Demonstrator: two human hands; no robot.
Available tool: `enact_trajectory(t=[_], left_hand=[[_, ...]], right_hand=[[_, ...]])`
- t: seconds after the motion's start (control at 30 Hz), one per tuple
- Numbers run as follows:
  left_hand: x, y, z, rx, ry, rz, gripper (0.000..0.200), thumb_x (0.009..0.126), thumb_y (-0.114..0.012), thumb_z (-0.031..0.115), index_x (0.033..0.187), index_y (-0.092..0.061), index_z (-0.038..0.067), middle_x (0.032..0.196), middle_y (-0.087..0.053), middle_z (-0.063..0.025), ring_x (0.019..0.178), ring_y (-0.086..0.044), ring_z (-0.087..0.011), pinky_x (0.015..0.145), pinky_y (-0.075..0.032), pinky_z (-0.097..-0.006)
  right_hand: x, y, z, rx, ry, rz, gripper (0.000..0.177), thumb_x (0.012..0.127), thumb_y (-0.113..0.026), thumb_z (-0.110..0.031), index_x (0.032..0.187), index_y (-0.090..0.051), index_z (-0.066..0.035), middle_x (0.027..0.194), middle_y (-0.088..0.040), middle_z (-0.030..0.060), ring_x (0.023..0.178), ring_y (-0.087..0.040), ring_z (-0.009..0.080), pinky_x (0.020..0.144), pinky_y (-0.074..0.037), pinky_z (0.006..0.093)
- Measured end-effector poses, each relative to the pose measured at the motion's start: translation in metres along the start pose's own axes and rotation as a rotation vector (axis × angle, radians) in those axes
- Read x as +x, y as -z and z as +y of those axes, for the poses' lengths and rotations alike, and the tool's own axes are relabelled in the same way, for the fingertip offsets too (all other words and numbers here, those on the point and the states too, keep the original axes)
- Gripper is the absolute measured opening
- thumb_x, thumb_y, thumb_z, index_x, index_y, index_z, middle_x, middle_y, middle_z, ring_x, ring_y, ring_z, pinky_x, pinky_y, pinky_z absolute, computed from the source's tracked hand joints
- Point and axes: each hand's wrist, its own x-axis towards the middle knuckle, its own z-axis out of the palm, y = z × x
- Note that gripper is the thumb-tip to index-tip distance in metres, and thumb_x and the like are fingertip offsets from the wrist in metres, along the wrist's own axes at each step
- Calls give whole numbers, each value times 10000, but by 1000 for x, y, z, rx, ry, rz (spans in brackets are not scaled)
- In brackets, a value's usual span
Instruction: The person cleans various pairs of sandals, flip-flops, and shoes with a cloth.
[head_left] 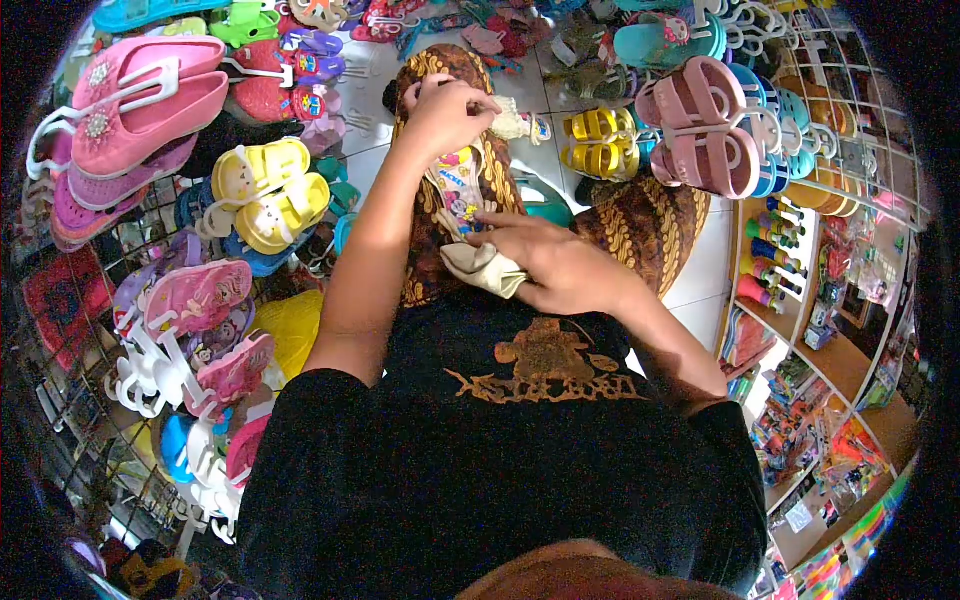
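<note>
My right hand [565, 262] is over my lap, its thumb and fingers closed around a bunched cream cloth piece [484, 271] that looks like a sock. Its forefinger rests on a small cartoon-printed piece [460, 195], sock-like, with "Mickey" lettering, lying along my thigh. Further up, near my knee, is my left hand [446, 112] with its fingers curled in; what they pinch, if anything, is hidden. Just beyond its thumb is a cream frilled sock [515, 122] with a printed end. Brown patterned cloth [640, 228] covers my legs.
Children's shoes crowd both sides: pink flats [150, 105] and yellow clogs [270, 195] on the left rack, mauve sandals [700, 125] and small yellow sandals [600, 142] at the right. White floor tiles [700, 262] show beside my leg. A wooden shelf [775, 320] stands far right.
</note>
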Motion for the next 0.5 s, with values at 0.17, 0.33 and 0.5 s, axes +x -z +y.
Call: enact_trajectory(t=[0.17,0.33,0.5], left_hand=[[-3,17,-8,-49,-53,-192,427,811,-680,491,1142,-733,226,1156,-657,-69,1262,-477,-312,1097,-348,-458],[-14,49,-7,15,-227,-483,1025,569,-838,597,1452,-470,227,1447,-436,-181,1415,-306,-368,1161,-268,-485],[-20,62,2,72,-267,-570,1370,361,-925,556,1535,-305,220,1567,-270,-207,1490,-142,-382,1196,-204,-497]], right_hand=[[-5,-1,9,104,40,2,567,783,-626,19,1340,-546,-51,1394,-532,189,1396,-402,357,1145,-342,440],[-3,5,34,327,50,32,475,839,-635,-55,1303,-534,-35,1246,-626,163,1193,-588,314,1034,-436,406],[-13,5,53,794,-292,6,421,904,-639,-87,1313,-545,-58,1173,-645,48,1067,-590,150,954,-470,325]])
